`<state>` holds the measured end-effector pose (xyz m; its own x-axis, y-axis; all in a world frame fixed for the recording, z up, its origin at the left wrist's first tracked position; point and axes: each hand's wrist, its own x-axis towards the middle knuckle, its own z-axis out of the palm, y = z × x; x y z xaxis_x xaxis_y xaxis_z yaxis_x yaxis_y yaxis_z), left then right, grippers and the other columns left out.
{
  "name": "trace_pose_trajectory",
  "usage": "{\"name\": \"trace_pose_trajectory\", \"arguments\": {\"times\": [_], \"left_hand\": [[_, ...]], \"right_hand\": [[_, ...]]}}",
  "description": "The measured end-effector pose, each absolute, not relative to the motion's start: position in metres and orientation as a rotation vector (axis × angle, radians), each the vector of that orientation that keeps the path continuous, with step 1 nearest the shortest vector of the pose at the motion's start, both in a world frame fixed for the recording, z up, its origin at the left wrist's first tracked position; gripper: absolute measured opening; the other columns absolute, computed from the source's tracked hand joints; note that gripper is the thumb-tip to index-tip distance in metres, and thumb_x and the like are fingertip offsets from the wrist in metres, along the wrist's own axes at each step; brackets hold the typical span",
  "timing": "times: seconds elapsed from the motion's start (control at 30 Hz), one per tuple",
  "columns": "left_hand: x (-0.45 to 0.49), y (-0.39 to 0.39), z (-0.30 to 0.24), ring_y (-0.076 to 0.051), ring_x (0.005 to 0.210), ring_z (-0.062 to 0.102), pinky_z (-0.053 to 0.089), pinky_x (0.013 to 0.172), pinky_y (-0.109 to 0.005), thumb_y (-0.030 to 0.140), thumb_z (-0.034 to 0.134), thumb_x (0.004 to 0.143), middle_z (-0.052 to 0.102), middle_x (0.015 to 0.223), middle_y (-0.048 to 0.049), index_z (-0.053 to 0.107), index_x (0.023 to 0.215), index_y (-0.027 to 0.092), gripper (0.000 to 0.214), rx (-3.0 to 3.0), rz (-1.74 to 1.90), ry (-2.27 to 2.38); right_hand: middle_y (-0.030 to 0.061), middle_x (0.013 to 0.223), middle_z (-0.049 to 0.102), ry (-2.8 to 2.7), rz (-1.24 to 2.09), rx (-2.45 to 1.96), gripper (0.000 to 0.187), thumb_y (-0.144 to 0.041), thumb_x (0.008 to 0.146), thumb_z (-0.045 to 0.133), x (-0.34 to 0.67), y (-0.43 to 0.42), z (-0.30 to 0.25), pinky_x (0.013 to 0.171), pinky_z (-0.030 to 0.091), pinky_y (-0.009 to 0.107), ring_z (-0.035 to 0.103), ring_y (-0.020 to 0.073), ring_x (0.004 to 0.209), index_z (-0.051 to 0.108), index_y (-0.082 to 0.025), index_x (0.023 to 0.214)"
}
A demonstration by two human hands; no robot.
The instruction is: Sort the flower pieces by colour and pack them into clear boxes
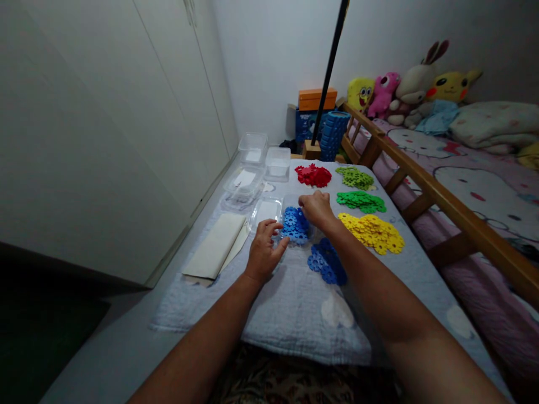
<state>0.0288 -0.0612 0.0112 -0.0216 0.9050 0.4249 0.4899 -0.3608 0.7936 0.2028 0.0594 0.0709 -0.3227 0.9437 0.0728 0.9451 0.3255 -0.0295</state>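
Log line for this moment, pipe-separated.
left hand: open, beside clear box | right hand: above box's right side, curled, grip hidden | box contents: blue flower pieces | loose blue pieces: on cloth, partly hidden

At centre frame, the right hand (319, 209) masks its own fingertips, so whether they pinch anything can't be told! Below, the right forearm (379, 286) covers one side of the loose blue pieces (322, 259). The black pole (330, 67) runs off up top; the bed (480, 182) leaves far right.
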Motion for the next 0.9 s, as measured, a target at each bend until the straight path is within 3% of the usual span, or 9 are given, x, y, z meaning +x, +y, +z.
{"name": "trace_pose_trajectory", "arguments": {"times": [0.23, 0.43, 0.67, 0.9], "left_hand": [[0.029, -0.061, 0.011, -0.015, 0.091, 0.064, 0.056, 0.069, -0.026, 0.026, 0.067, 0.089, 0.056, 0.125, -0.0093, 0.064, 0.111, 0.021, 0.024, 1.855, 1.342, 1.457], [0.029, -0.060, 0.010, -0.015, 0.090, 0.064, 0.056, 0.070, -0.026, 0.026, 0.066, 0.089, 0.056, 0.124, -0.0086, 0.064, 0.111, 0.021, 0.023, 1.867, 1.351, 1.459], [0.029, -0.061, 0.011, -0.014, 0.089, 0.064, 0.056, 0.070, -0.027, 0.026, 0.066, 0.089, 0.056, 0.125, -0.0089, 0.065, 0.111, 0.021, 0.023, 1.864, 1.341, 1.463], [0.029, -0.061, 0.010, -0.014, 0.089, 0.064, 0.056, 0.070, -0.026, 0.027, 0.066, 0.089, 0.056, 0.124, -0.0088, 0.065, 0.110, 0.021, 0.022, 1.867, 1.349, 1.460]], "right_hand": [[0.0125, 0.115, 0.075, -2.281, 0.031, -1.724, 0.021, -0.023, 0.092, 0.060, 0.235, 0.042, 0.075, 0.091, 0.036, 0.041, 0.055, 0.0320, 0.112, 0.075, -0.022, 0.105], [0.0090, 0.100, 0.077, -2.365, 0.308, -1.667, 0.017, -0.020, 0.090, 0.063, 0.280, 0.019, 0.068, 0.081, 0.043, 0.030, 0.065, 0.0211, 0.091, 0.075, -0.018, 0.100], [0.0090, 0.102, 0.075, -2.603, 0.488, -1.716, 0.020, -0.026, 0.078, 0.077, 0.301, 0.000, 0.050, 0.079, 0.047, 0.028, 0.068, 0.0230, 0.095, 0.078, -0.021, 0.097], [0.0050, 0.095, 0.073, -2.444, 0.610, -1.688, 0.019, -0.018, 0.077, 0.071, 0.301, -0.001, 0.044, 0.074, 0.045, 0.026, 0.065, 0.0184, 0.085, 0.072, -0.020, 0.095]]}}
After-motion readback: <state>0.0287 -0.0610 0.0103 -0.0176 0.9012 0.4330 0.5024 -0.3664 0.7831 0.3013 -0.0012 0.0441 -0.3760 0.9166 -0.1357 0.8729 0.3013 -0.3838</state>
